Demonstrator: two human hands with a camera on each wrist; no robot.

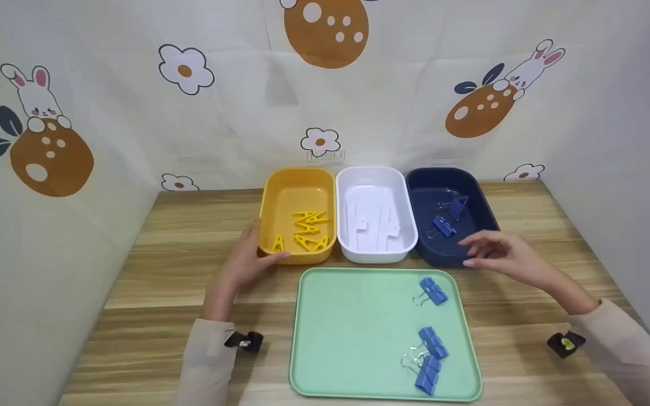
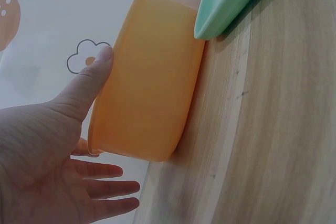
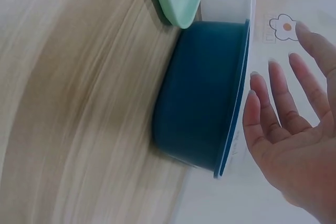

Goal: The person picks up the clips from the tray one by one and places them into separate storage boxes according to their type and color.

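Note:
My left hand (image 1: pixel 244 260) is at the near left corner of the yellow bin (image 1: pixel 302 200), its thumb on the rim. Its other fingers stretch along the bin's outer side in the left wrist view. Several yellow clothespins (image 1: pixel 319 242) lie inside that bin. Over the near right rim of the navy bin (image 1: pixel 429 194) hovers my right hand (image 1: pixel 508 260), fingers loosely bent and holding nothing. Two blue binder clips (image 1: pixel 444 226) are in the navy bin. Three more blue binder clips (image 1: pixel 434 291) lie along the right side of the green tray (image 1: pixel 353 327).
Between the two coloured bins stands a white bin (image 1: pixel 367 256) holding thin white pieces with small tabs. The bins line up side by side behind the tray on a wooden table (image 1: pixel 178 248). Patterned cloth (image 1: pixel 235 113) encloses the back and sides.

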